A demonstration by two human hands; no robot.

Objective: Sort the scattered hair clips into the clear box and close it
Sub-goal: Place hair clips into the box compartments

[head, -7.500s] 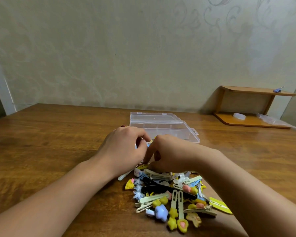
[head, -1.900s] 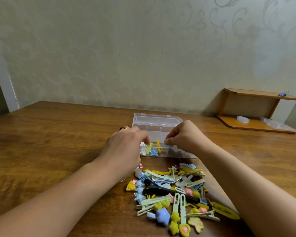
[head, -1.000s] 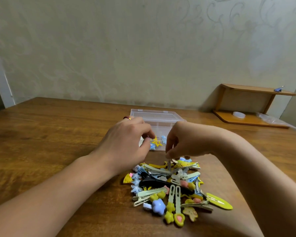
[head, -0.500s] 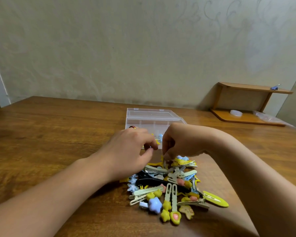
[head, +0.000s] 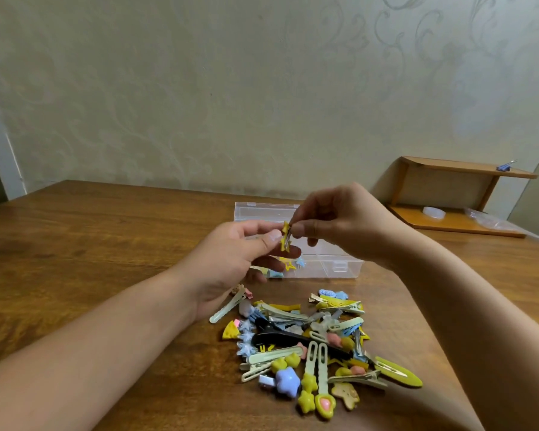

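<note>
A small yellow star hair clip is held up in the air between both hands, in front of the clear box. My left hand pinches its lower part with thumb and forefinger. My right hand pinches its top from the right. The box stands open on the wooden table, its lid raised at the back; a few yellow and blue clips lie in its front left compartment. A heap of hair clips in yellow, blue, green and black lies on the table nearer to me.
The wooden table runs back to a patterned wall. A low wooden shelf stands at the back right with a white round object and a plastic bag on its lower board. My forearms flank the heap.
Both hands have lifted from the top of the heap, and a yellow star clip is now held between them above the box front. The view has shifted slightly.
</note>
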